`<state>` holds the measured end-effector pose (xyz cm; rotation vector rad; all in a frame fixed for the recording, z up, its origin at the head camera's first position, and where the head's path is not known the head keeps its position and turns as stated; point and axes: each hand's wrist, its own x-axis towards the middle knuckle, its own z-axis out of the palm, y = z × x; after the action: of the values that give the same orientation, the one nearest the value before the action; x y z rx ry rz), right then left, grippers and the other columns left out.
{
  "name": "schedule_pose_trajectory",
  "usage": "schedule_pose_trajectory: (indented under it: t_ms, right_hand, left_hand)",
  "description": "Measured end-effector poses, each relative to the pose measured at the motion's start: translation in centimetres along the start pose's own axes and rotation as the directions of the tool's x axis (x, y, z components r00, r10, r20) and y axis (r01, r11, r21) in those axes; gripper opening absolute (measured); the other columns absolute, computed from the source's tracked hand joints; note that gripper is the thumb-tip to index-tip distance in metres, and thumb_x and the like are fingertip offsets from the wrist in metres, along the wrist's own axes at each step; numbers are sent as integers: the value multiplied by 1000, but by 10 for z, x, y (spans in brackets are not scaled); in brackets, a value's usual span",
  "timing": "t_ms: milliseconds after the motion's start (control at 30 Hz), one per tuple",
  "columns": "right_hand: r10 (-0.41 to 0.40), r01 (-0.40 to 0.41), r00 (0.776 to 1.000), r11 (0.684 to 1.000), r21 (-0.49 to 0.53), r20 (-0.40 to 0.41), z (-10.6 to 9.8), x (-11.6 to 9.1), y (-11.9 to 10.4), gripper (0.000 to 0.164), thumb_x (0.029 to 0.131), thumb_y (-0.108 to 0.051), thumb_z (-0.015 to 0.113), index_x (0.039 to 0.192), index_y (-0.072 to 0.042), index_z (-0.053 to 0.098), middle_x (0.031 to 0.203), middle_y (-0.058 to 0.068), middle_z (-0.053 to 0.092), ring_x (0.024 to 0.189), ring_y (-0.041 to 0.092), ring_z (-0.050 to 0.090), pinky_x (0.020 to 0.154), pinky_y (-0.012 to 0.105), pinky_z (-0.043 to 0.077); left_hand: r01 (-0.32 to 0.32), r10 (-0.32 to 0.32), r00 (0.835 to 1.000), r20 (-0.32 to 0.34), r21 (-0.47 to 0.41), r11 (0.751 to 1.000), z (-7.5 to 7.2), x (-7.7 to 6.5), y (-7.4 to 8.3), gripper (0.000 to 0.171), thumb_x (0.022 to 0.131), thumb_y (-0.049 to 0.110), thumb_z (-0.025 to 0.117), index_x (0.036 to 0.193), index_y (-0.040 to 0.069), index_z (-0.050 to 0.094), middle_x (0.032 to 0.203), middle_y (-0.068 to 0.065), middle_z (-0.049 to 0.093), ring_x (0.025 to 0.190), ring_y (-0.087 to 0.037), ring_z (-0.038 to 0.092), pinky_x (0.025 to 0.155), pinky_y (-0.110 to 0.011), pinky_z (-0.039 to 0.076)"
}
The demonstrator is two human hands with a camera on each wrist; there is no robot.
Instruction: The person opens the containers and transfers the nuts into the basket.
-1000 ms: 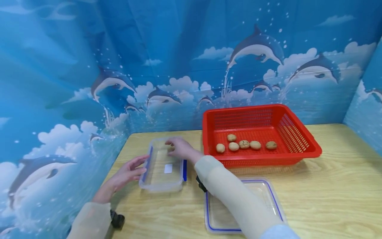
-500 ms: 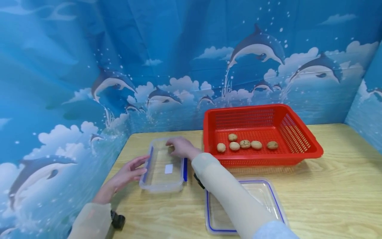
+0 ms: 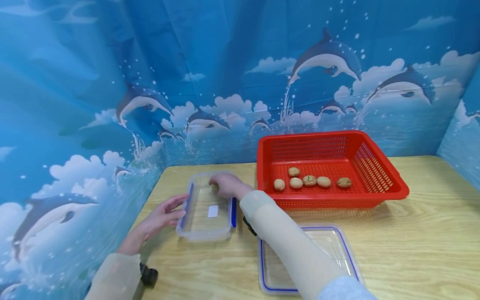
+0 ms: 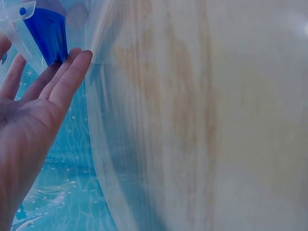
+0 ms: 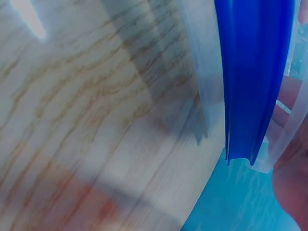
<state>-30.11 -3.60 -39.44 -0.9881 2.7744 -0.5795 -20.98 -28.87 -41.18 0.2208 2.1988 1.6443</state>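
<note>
A clear plastic food box (image 3: pixel 204 234) with blue side clips stands open on the table at the left. My left hand (image 3: pixel 159 218) reaches along its left side, fingers extended, fingertips at the blue clip (image 4: pixel 48 36). My right hand (image 3: pixel 227 185) reaches over the right wall into the far part of the box, fingers pointing down and curled in, fingertips mostly hidden. Through the clear wall in the left wrist view, a blurred, round, brownish walnut (image 4: pixel 77 16) shows at these fingers. Another blue clip (image 5: pixel 255 82) hangs down beside my right hand in the right wrist view.
A red plastic basket (image 3: pixel 375 196) stands at the back right with several walnuts (image 3: pixel 309 180) on its floor. The clear lid with a blue seal (image 3: pixel 330 241) lies on the table (image 3: pixel 405 250) under my right forearm. A dolphin-print backdrop (image 3: pixel 232 83) rises behind.
My right hand stays inside the far part of the box, its fingers drawing in slightly. My left hand holds its place at the box's side. The head view shifts a little.
</note>
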Motion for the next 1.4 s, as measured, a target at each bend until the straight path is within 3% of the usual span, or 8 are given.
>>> schedule_pose_trajectory:
  t_ms: [200,333,633,833,1000,1400]
  right_hand:
    - [-52,51,998,998,21,41,0,-2,-3,48,86,4,66,132,-10,61,131,2,60,124,18,51,104,27,38]
    - [-98,91,992,991,98,75,0,-3,-7,45,87,6,63,130,-7,61,128,4,62,121,17,54,101,25,41]
    - [-167,130,978,955,266,122,-1,-7,-15,36,87,-4,72,122,-2,64,117,4,67,109,13,60,92,19,45]
    - [-163,140,976,978,154,147,-1,-8,-17,37,89,-11,72,125,-9,65,126,2,63,119,16,54,99,23,41]
    - [-163,160,974,987,35,155,3,-8,-19,37,89,-11,71,125,-12,67,125,-1,64,117,15,55,98,22,41]
    - [-145,153,970,988,-30,195,10,-10,-20,34,90,-17,72,123,-21,69,119,-11,66,113,5,56,93,19,43]
  left_hand:
    - [-16,16,1000,9,-6,1000,1,0,-1,64,99,14,58,152,2,26,155,-26,21,134,-40,34,94,-43,48]
    - [-30,30,999,17,-1,1000,0,0,-2,64,99,14,57,152,2,25,155,-26,20,134,-41,33,95,-44,48]
    - [-27,27,999,21,0,1000,0,-2,1,63,100,14,56,153,3,24,156,-25,19,136,-43,29,97,-48,46]
    - [-31,31,999,19,-8,1000,0,-1,0,61,100,12,55,152,1,25,156,-26,20,134,-43,32,95,-47,47]
    - [-33,33,999,17,-14,999,1,0,-1,62,100,13,56,152,2,25,156,-26,19,134,-45,31,95,-46,48]
    - [-30,31,999,17,-20,999,1,-1,-2,64,99,14,57,153,4,24,158,-23,16,136,-43,29,96,-46,46]
